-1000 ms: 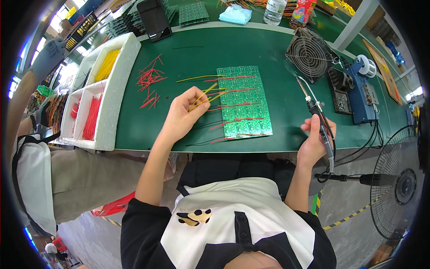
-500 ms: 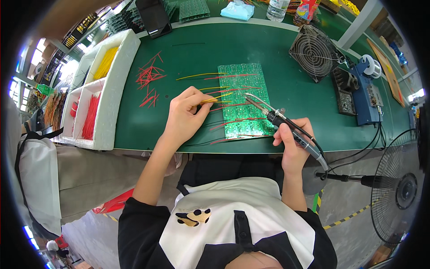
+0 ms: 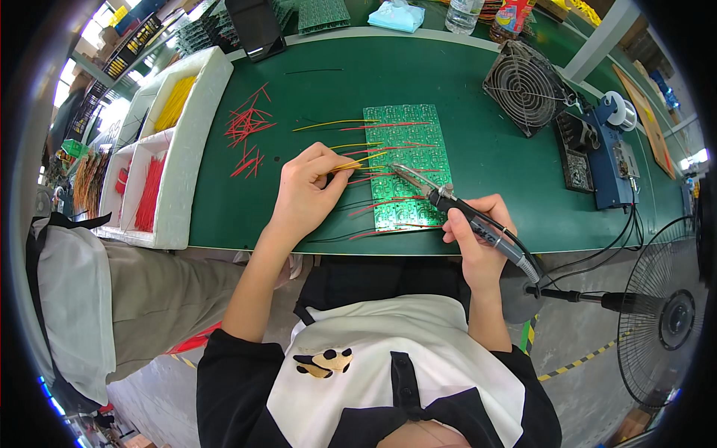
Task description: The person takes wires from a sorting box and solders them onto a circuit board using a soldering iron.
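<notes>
A green circuit board panel (image 3: 418, 153) lies on the green bench, with red, yellow and black wires reaching out over its left edge. My left hand (image 3: 312, 183) is at that edge, thumb and fingers pinched on several yellow wires (image 3: 366, 158) whose ends lie over the board. My right hand (image 3: 482, 235) grips a soldering iron (image 3: 467, 213) with a thin metal tube along its top. The iron's tip is over the middle of the board, close to the ends of the yellow wires; whether it touches them I cannot tell.
Loose red wires (image 3: 248, 125) lie left of the board. A white foam box (image 3: 205, 112) of yellow and red wires stands at the left. Far right are a fume fan (image 3: 523, 88) and a blue soldering station (image 3: 611, 160). A person's trousers (image 3: 164, 291) show at lower left.
My right hand has brought the soldering iron left, its tip now closer to the wires in my left hand. My left hand stays nearly where it was.
</notes>
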Demonstrator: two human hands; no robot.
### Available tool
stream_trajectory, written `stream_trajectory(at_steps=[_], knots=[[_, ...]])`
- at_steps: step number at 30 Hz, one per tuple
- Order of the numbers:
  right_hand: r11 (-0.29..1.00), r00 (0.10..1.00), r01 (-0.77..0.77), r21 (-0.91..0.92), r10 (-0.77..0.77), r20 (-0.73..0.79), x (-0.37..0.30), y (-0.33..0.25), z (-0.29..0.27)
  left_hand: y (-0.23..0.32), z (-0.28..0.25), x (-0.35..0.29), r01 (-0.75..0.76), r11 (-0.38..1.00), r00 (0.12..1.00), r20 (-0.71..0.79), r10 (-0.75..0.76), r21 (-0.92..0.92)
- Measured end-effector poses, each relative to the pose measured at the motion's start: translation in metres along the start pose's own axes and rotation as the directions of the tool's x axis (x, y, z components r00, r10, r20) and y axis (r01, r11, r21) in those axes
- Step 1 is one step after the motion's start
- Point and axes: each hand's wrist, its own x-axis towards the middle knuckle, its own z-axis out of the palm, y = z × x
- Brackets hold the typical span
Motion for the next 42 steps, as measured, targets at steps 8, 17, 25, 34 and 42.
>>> stream_trajectory(at_steps=[8, 17, 25, 34, 42], knots=[[1.000, 1.000, 0.007, -0.006, -0.007, -0.014, -0.0015, 0.0013, -0.0007, -0.0007, 0.0003, -0.0011, -0.003, 1.000, 1.000, -0.012, 0.003, -0.001], [0.995, 0.999, 0.041, -0.093, -0.038, 0.032, -0.0009, 0.0029, -0.0023, -0.0014, 0.0008, -0.0005, -0.020, 1.000, 1.000, -0.012, 0.020, -0.003], [0.996, 0.999, 0.031, -0.078, -0.031, 0.011, -0.0020, 0.0029, -0.0012, -0.0024, 0.0013, -0.0004, -0.036, 0.999, 0.999, -0.021, 0.036, 0.017], [0.999, 0.999, 0.037, -0.038, -0.037, -0.022, -0.0023, 0.0035, -0.0021, -0.0012, 0.0009, -0.0004, -0.035, 0.999, 0.999, -0.016, 0.035, 0.038], [0.997, 0.999, 0.033, -0.068, -0.034, -0.015, -0.0021, 0.0031, 0.0003, -0.0025, 0.0011, -0.0003, -0.044, 0.999, 0.999, -0.017, 0.044, 0.025]])
